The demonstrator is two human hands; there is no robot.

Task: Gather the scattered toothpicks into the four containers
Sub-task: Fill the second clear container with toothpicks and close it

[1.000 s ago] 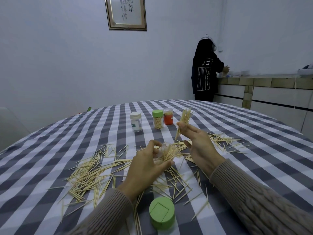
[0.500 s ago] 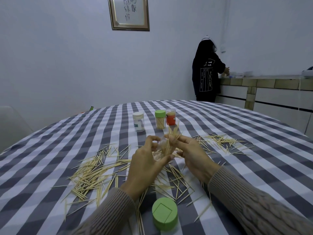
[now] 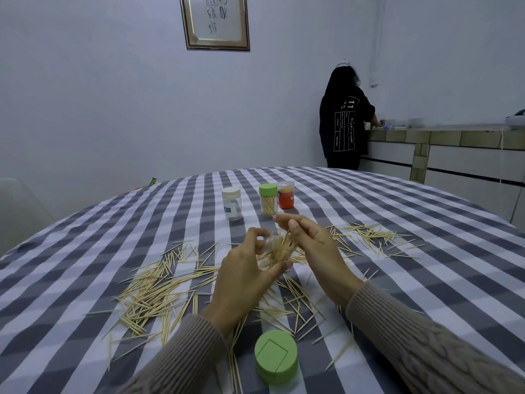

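My left hand grips a small clear container, tilted to the right, with a bundle of toothpicks sticking out of its mouth. My right hand hovers at those toothpick ends with its fingers loosely curled, holding nothing I can see. Loose toothpicks lie thick on the checked cloth to the left and under my hands. A smaller scatter of toothpicks lies to the right. Three upright jars stand behind: a white-lidded jar, a green-lidded jar and an orange jar.
A loose green lid sits on the cloth near the table's front edge, between my forearms. A person in black stands at a counter at the back right. A pale chair is at the left.
My right hand brought its raised bundle of toothpicks down into the container held by my left hand. The bundle now sits in the container and the right fingers have loosened.
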